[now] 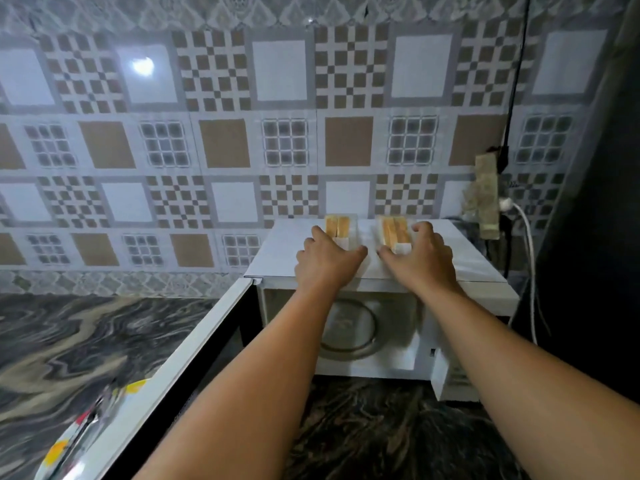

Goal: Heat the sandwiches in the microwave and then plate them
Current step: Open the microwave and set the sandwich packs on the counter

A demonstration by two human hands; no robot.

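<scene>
Two packaged sandwiches lie on top of the white microwave (277, 251). My left hand (325, 263) curls its fingers and thumb around the left sandwich (337, 226). In the same way my right hand (420, 256) grips the right sandwich (394, 230). Both sandwiches show toasted bread edges in clear wrapping with a white label. The microwave door (194, 344) is swung open to the left. Inside the cavity the round glass turntable (349, 330) holds nothing.
The microwave stands on a dark marbled counter (69, 341) against a patterned tiled wall. A plate with a colourful rim (79, 441) shows at the lower left, beside the open door. Cables and a plug strip (485, 199) hang at the right behind the microwave.
</scene>
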